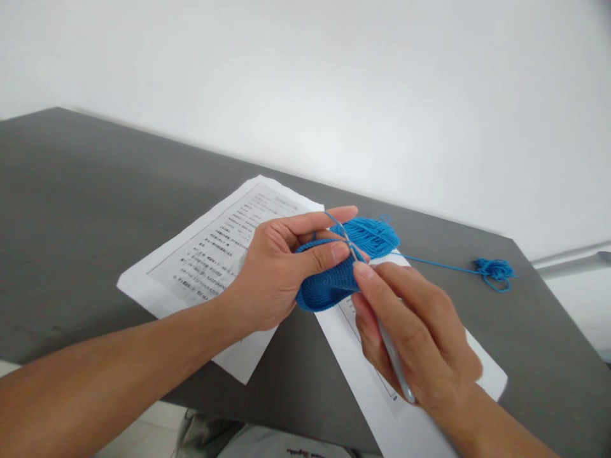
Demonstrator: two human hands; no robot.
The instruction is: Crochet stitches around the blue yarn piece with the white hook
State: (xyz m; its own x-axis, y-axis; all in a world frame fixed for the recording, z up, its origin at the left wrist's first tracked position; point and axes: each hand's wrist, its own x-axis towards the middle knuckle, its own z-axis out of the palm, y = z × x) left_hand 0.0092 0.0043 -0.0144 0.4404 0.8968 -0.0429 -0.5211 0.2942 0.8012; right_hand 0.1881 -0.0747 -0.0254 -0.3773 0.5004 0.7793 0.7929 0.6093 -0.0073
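Between my hands is a blue crocheted piece (327,286), rounded and cupped in shape. My left hand (281,261) pinches its upper edge between thumb and fingers, with the index finger stretched out and blue yarn running over it. A grey crochet hook (395,362) lies in my right hand (415,324), gripped like a pen. Its tip meets the edge of the piece beside my left thumb; the exact stitch is too small to make out. Just behind my hands rests a ball of blue yarn (372,235).
Two printed paper sheets lie on the dark grey table (119,184): one sheet (191,273) at the left, another sheet (353,375) under my right hand. A strand runs from the yarn ball to a small yarn tangle (495,270) at the right. A white wall (305,83) stands behind the table.
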